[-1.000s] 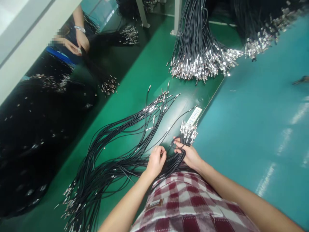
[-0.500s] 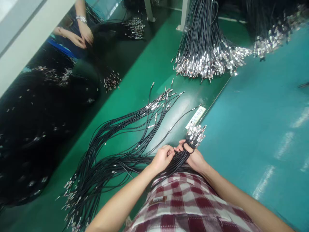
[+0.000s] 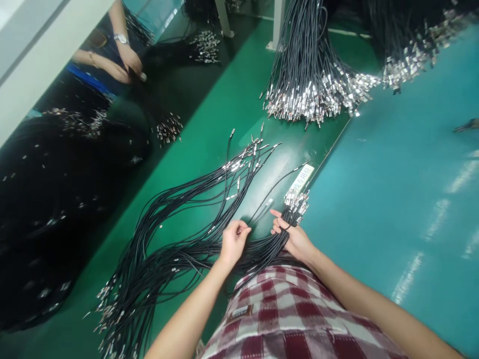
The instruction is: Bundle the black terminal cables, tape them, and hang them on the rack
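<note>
A thick bundle of black cables [image 3: 264, 249] with silvery metal connector ends [image 3: 297, 200] lies across the green table, close to my checked apron. My right hand [image 3: 295, 239] is wrapped round this bundle just below the connectors, its index finger sticking out to the left. A thin black strand crosses the bundle at that hand. To the left, my left hand [image 3: 235, 242] is closed in a pinch above the cables. Whether something thin sits between its fingertips is hidden. One single cable [image 3: 267, 194] passes right by those fingertips.
More loose cables [image 3: 179, 192] spread over the green table [image 3: 209, 144]. A large hanging bunch of cables [image 3: 314, 75] stands at the back. A label strip [image 3: 302, 178] lies near the table edge. At upper left, another person's hands [image 3: 129, 62] hold dark cables beside a pale beam [image 3: 48, 65].
My left hand has moved left, away from my right hand, and stays pinched. My right hand keeps the bundle, with its index finger now extended. The view has shifted slightly.
</note>
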{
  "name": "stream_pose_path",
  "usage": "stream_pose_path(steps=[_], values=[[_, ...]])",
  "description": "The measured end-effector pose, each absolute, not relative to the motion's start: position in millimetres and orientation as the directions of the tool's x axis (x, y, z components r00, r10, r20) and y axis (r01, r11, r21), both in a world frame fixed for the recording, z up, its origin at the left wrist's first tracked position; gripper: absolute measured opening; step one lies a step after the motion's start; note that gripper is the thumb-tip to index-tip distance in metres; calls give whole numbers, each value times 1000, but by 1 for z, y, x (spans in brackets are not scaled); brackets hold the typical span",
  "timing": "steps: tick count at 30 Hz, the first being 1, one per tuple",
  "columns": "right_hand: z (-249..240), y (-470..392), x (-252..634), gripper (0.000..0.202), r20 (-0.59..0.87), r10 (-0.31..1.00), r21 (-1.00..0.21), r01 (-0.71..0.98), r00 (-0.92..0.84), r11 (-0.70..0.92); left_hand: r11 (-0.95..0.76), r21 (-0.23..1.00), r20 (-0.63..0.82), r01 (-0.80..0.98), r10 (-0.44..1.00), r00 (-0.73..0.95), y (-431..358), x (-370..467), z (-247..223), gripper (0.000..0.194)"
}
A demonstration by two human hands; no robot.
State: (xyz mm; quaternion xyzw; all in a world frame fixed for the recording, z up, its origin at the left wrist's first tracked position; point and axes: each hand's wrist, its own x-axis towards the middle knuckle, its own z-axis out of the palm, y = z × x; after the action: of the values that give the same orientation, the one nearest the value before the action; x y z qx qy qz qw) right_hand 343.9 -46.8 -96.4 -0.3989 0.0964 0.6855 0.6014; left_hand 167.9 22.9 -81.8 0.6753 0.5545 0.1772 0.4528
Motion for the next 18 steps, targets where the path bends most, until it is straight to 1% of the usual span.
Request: stream_pose_path(steps=[4,7,8,10,12,13,14,15,18], values=[[-95,-48,344,34,-662,749,-377,-865,2,-332,47,829,-325,557,851,412,1,201,-66,11],[-101,-55,344,31,-676,730,-450,-840,98,-303,77,825,-422,561,743,520,7,212,-67,19],[-104,-58,344,32,-677,726,-451,-847,121,-280,54,816,-430,576,722,542,16,214,-70,20],[-109,-60,343,33,-688,719,-393,-885,102,-250,-75,771,-368,632,757,539,38,223,-81,14],[-113,-59,341,35,-700,712,-312,-921,56,-235,-227,663,-257,713,826,502,59,233,-94,5],[-115,-58,340,35,-709,704,-292,-931,55,-220,-271,608,-228,746,841,491,66,237,-100,7],[-117,-56,339,35,-722,689,-286,-936,69,-205,-291,575,-233,765,838,494,69,238,-104,11],[-118,-54,339,34,-739,668,-287,-938,89,-194,-296,572,-265,765,816,513,69,236,-107,13],[-122,-51,338,31,-786,609,-280,-940,107,-195,-263,659,-352,705,720,598,48,204,-102,14]])
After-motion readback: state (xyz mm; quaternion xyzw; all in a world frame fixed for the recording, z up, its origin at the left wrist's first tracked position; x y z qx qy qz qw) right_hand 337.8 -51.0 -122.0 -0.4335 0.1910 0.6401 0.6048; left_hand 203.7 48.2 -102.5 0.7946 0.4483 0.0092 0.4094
